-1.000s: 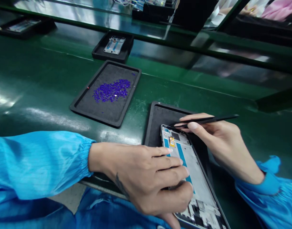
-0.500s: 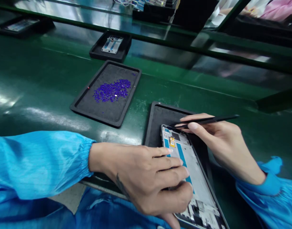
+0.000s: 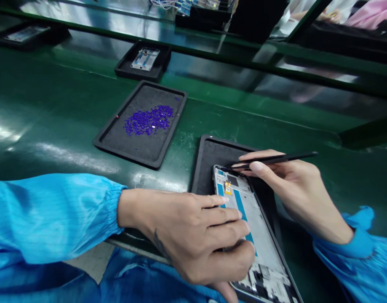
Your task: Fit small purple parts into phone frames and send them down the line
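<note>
A phone frame [image 3: 259,227] with blue strips and a small orange flex piece [image 3: 228,188] lies tilted over a dark tray [image 3: 209,153]. My left hand [image 3: 199,231] grips the frame's left side, its fingers across the inner face and its thumb at the lower edge. Black tweezers [image 3: 275,159] are pinched in my right hand [image 3: 294,185], and their tips are at the frame's top end. The exact contact at the tips is too small to tell. Beyond my left hand, a shallow black tray [image 3: 117,141] holds many tiny purple pieces [image 3: 149,121].
Farther back, a black tray [image 3: 122,72] holds another phone frame [image 3: 145,59]. A similar tray [image 3: 59,33] with a frame sits at the far left. A dark green rail crosses behind the green table [image 3: 70,101]. Part of a person in pink [image 3: 370,14] shows at top right.
The back tray with its phone frame and the far-left tray have shifted slightly left. Both my hands, the tweezers and the held frame look almost unchanged.
</note>
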